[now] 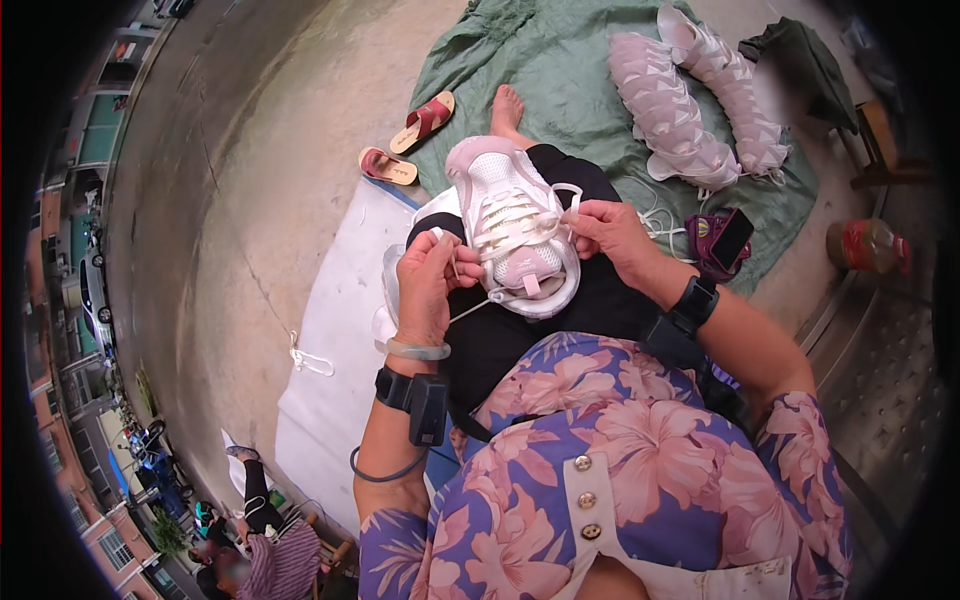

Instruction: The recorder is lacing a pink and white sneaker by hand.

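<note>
A pale pink and white sneaker rests on my lap, its toe pointing away from me and its pink tongue tab towards me. A cream shoelace crosses its front in several rows. At the sneaker's left side, my left hand is closed in a pinch on a white lace end. My right hand, on the other side near the upper eyelets, pinches the shoelace, with a loop standing up beside the fingers. Part of another white shoe shows behind my left hand.
A green cloth carries two long rows of nested pink-white shoe uppers, loose laces and a purple pouch with a phone. Red sandals lie left, a white sheet nearer. A jar stands right; another person sits lower left.
</note>
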Action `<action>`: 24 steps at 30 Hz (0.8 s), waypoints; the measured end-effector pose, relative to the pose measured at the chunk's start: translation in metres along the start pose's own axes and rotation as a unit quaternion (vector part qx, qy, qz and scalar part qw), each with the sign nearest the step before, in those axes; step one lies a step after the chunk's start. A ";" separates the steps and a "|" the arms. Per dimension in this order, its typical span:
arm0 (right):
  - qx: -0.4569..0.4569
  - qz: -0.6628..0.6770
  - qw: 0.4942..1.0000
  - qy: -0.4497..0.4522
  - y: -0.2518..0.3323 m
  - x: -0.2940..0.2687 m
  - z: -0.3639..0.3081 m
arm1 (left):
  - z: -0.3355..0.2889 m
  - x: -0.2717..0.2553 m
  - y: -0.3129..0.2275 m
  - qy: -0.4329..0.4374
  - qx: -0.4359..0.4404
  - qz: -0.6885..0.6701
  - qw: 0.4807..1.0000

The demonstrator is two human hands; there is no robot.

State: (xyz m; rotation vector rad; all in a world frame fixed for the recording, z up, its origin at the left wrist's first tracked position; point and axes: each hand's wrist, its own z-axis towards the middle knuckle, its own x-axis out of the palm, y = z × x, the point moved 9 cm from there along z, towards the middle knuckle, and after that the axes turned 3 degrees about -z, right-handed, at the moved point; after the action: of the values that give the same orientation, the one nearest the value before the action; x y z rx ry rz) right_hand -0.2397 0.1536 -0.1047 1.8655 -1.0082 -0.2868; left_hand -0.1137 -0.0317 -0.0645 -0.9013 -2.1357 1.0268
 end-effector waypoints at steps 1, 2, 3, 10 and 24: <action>0.000 -0.001 1.000 -0.001 -0.002 0.000 -0.002 | -0.005 -0.002 -0.006 -0.026 0.044 -0.006 0.999; -0.021 0.016 1.000 -0.016 -0.002 -0.003 -0.003 | -0.008 -0.001 -0.002 -0.025 0.044 -0.006 0.999; -0.041 0.033 0.998 -0.031 0.000 -0.006 -0.003 | -0.012 -0.002 -0.005 -0.033 0.086 0.019 0.996; -0.071 0.049 0.996 -0.010 0.007 0.002 -0.003 | -0.028 -0.008 0.003 -0.058 0.121 0.053 0.989; -0.216 -0.197 0.954 -0.074 0.021 -0.001 -0.002 | -0.028 -0.006 0.021 -0.059 0.023 0.015 0.998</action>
State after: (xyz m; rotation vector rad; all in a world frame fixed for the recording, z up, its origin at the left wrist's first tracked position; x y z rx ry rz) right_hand -0.2502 0.1519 -0.0863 1.6396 -0.5962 -0.8283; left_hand -0.0827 -0.0144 -0.0686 -0.8713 -2.1906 1.1660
